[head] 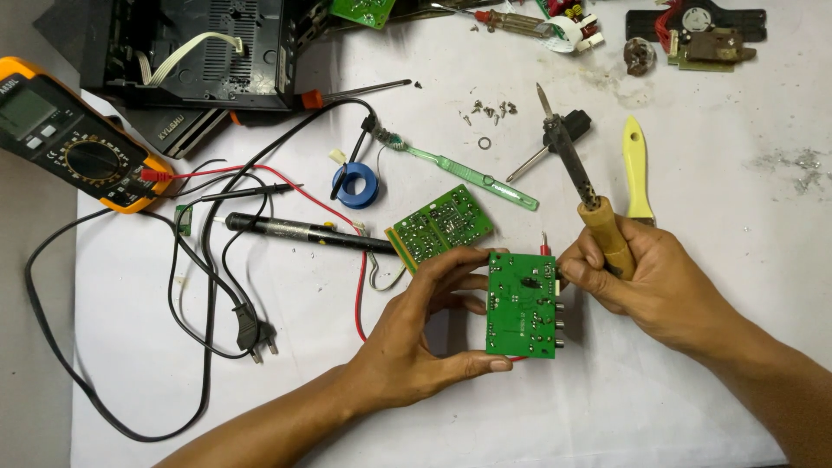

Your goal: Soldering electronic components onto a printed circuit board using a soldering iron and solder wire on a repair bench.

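The green circuit board [521, 305] is held upright by the left hand [416, 334], fingers pinching its edges; the soldering iron [579, 186], gripped in the right hand [646, 282], is angled away from it.

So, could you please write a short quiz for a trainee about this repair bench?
1. True or false: the left hand holds the green circuit board upright by its edges.
2. What does the right hand grip? A) the yellow-handled tool B) the soldering iron with a wooden handle C) the green toothbrush
3. Fill in: the orange multimeter lies at the far ____ of the white table.

Key: 1 true; 2 B; 3 left.
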